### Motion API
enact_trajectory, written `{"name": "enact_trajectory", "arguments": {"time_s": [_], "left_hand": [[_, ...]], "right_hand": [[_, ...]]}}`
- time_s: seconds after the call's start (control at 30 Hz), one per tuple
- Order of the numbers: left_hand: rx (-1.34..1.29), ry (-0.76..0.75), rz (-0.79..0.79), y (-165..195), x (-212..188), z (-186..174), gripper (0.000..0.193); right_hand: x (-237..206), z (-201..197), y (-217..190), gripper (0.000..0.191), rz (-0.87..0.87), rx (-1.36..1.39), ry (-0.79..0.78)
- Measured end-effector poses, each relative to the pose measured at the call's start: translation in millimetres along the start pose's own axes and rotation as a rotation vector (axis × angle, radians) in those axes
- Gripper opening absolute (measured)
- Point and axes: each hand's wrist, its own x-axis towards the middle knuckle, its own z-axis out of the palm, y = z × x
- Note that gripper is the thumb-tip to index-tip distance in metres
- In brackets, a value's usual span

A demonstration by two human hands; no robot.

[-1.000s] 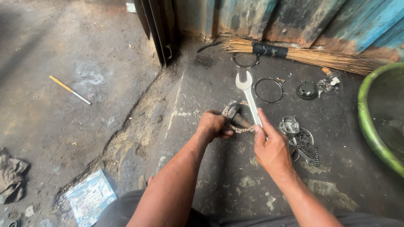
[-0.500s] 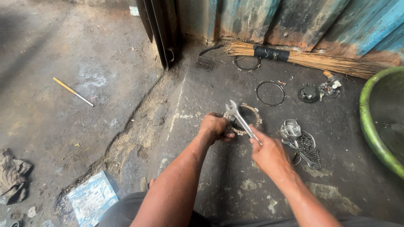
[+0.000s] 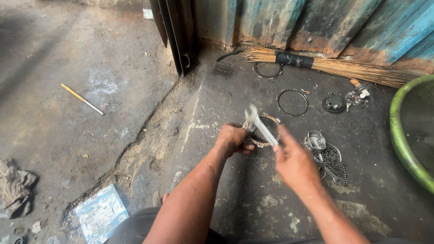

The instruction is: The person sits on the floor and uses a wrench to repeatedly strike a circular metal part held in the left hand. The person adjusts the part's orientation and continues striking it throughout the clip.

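I see my left hand (image 3: 234, 139) curled into a loose fist on the greasy concrete floor (image 3: 135, 135), fingers pressed together and gripping the near edge of a toothed clutch ring (image 3: 271, 131) that lies flat in front of me. My right hand (image 3: 294, 162) is raised just beside it, blurred, with the fingers wrapped around the shaft of a silver open-end wrench (image 3: 260, 125). The wrench tilts up and away from me, its open head standing above the ring's left side, close to my left knuckles; I cannot tell whether the head touches anything.

To the right of my right hand, a metal engine part (image 3: 315, 141) sits beside a heap of drive chain (image 3: 337, 162) on a thin ring. Farther back lie a thin dark ring (image 3: 293, 91), a small dark sprocket (image 3: 333, 103) and a cluster of small parts (image 3: 357, 97). Another dark ring (image 3: 267, 75) rests beside a straw broom (image 3: 343, 67) bound with black tape, which lies along the foot of a rusty blue corrugated wall (image 3: 316, 22). A green basin (image 3: 398, 135) shows at the right edge.

Well off to my left, a pencil-like stick (image 3: 82, 99) lies on the floor, a crumpled rag (image 3: 16, 187) sits at the frame's edge, and a pale blue plastic packet (image 3: 100, 216) lies near my knee.
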Motion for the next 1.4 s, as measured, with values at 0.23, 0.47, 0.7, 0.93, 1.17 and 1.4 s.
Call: {"name": "enact_trajectory", "arguments": {"time_s": [0.23,0.47,0.7,0.93,1.17,1.4], "left_hand": [[-0.057,-0.012,0.014,-1.4,1.3,-0.4,0.040],[-0.076,0.016,0.066,-7.4,3.7,0.5,0.043],[-0.130,0.009,0.072,-12.0,2.1,6.0,0.048],[-0.154,-0.012,0.043,-12.7,5.6,7.2,0.054],[-0.123,-0.019,0.067,-13.3,7.8,6.4,0.038],[-0.188,0.015,0.047,-14.1,3.0,8.8,0.027]], "right_hand": [[-0.3,-1.0,1.9,0.048,-0.045,0.015,0.064],[-2.2,-6.9,3.4,0.052,0.084,-0.046,-0.022],[-1.1,9.5,8.8,0.046,0.161,-0.183,-0.200],[-2.7,-6.9,9.4,0.046,-0.094,0.155,0.219],[0.0,5.5,-5.9,0.053,0.244,-0.131,-0.268],[-3.3,4.0,3.0,0.047,-0.304,0.117,0.266]]}}
